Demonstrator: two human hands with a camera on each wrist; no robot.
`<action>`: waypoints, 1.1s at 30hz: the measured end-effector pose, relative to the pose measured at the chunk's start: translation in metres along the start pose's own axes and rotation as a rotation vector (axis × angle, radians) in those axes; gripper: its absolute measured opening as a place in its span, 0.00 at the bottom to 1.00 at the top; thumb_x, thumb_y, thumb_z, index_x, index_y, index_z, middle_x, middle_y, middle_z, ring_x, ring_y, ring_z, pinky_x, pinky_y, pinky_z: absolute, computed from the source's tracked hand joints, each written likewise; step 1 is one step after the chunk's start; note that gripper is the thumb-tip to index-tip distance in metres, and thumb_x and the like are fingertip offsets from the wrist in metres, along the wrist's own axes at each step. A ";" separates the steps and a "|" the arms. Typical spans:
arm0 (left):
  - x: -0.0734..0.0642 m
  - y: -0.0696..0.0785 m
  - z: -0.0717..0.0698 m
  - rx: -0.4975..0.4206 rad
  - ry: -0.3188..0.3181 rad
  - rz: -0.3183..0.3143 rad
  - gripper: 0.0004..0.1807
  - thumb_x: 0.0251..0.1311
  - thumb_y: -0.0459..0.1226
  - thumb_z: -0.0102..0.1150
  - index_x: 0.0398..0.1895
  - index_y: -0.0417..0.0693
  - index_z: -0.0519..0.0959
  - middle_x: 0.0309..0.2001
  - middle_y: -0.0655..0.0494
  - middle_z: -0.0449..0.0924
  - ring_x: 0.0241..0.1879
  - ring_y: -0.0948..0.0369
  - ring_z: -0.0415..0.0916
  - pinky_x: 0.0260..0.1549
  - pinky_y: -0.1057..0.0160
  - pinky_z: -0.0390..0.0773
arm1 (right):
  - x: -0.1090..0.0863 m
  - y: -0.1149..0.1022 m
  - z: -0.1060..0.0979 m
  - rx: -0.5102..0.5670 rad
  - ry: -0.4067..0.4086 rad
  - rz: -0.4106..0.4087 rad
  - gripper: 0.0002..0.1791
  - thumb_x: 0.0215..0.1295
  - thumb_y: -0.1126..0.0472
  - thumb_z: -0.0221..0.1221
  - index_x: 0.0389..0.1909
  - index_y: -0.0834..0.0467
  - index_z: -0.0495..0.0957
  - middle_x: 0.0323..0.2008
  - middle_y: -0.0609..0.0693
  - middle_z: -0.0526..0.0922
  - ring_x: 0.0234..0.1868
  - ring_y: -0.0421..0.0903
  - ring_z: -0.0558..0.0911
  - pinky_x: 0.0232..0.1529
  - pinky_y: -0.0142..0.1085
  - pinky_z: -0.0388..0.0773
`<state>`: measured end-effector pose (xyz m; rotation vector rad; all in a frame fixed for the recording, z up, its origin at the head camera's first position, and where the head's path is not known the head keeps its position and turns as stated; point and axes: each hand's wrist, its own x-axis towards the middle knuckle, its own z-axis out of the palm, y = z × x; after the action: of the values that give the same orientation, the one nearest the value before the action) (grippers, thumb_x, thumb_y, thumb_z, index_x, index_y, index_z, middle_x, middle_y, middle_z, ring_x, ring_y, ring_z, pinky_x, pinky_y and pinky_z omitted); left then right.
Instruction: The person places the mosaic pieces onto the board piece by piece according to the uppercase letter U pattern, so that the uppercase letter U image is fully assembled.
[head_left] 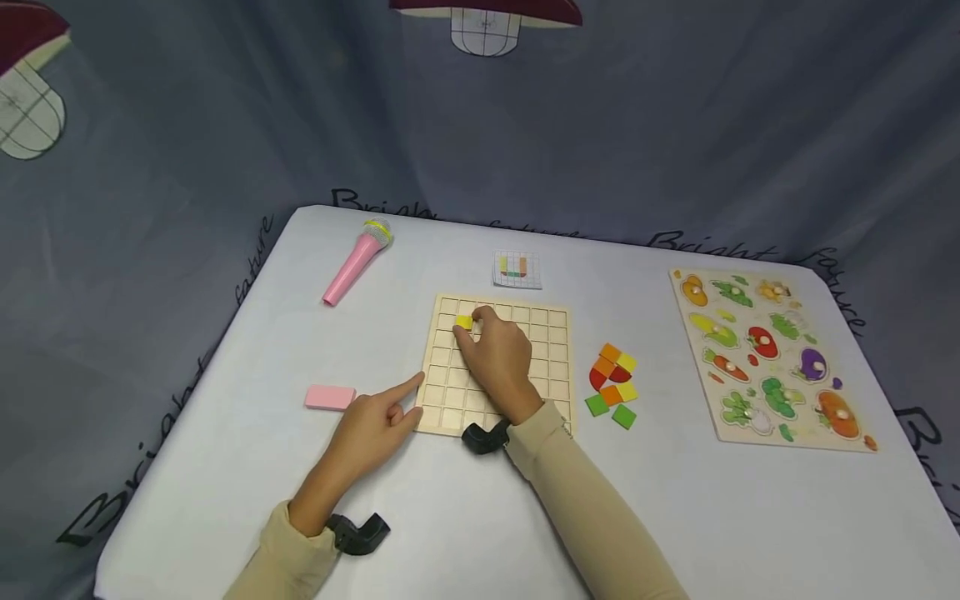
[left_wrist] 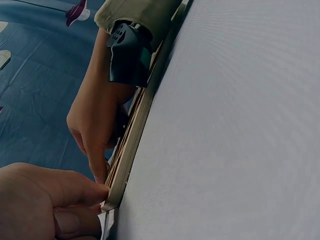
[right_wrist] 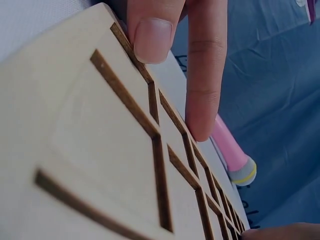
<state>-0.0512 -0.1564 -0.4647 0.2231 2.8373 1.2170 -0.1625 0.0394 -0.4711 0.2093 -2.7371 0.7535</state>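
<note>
My right hand is over the upper left of a wooden grid board. Its thumb and index finger are beside a yellow square tile lying on the grid. In the right wrist view the thumb and index finger reach down to the board with a gap between them; the tile is not visible there. My left hand touches the board's lower left edge with an extended index finger, its thumb close to the same edge. Beside the board's right side lie several orange, yellow, green and red tiles.
A small pattern card lies behind the board. A pink toy microphone is at the back left, and a pink block beside the left hand. On the right lies a vegetable peg puzzle. Grey printed cloth hangs behind the white table.
</note>
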 end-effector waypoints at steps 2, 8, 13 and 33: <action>0.001 0.002 0.002 -0.003 -0.002 0.008 0.27 0.65 0.38 0.65 0.69 0.52 0.77 0.11 0.68 0.60 0.14 0.71 0.53 0.18 0.67 0.57 | 0.000 0.003 -0.002 -0.004 0.017 -0.002 0.20 0.65 0.47 0.68 0.47 0.60 0.84 0.13 0.50 0.76 0.14 0.45 0.72 0.13 0.37 0.64; 0.000 0.003 0.002 0.043 -0.001 0.065 0.28 0.66 0.38 0.65 0.70 0.51 0.76 0.11 0.70 0.60 0.13 0.72 0.53 0.17 0.69 0.57 | -0.002 0.005 -0.004 0.006 0.046 -0.015 0.21 0.64 0.48 0.69 0.47 0.61 0.86 0.17 0.53 0.82 0.15 0.45 0.75 0.14 0.37 0.66; 0.007 0.005 -0.002 0.050 0.017 0.095 0.27 0.66 0.38 0.64 0.70 0.50 0.76 0.11 0.70 0.59 0.13 0.72 0.52 0.16 0.69 0.56 | 0.005 0.004 -0.006 0.002 0.067 -0.042 0.21 0.64 0.48 0.69 0.48 0.61 0.86 0.23 0.55 0.86 0.18 0.48 0.80 0.16 0.39 0.70; 0.000 -0.002 0.001 0.001 -0.013 0.006 0.28 0.66 0.39 0.65 0.70 0.52 0.77 0.12 0.67 0.62 0.14 0.71 0.54 0.19 0.68 0.58 | -0.047 0.008 -0.017 0.038 0.118 -0.273 0.22 0.65 0.61 0.65 0.59 0.65 0.82 0.11 0.42 0.70 0.13 0.38 0.65 0.28 0.41 0.69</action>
<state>-0.0512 -0.1572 -0.4672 0.2393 2.8281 1.2105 -0.1153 0.0580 -0.4758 0.5171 -2.5152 0.7172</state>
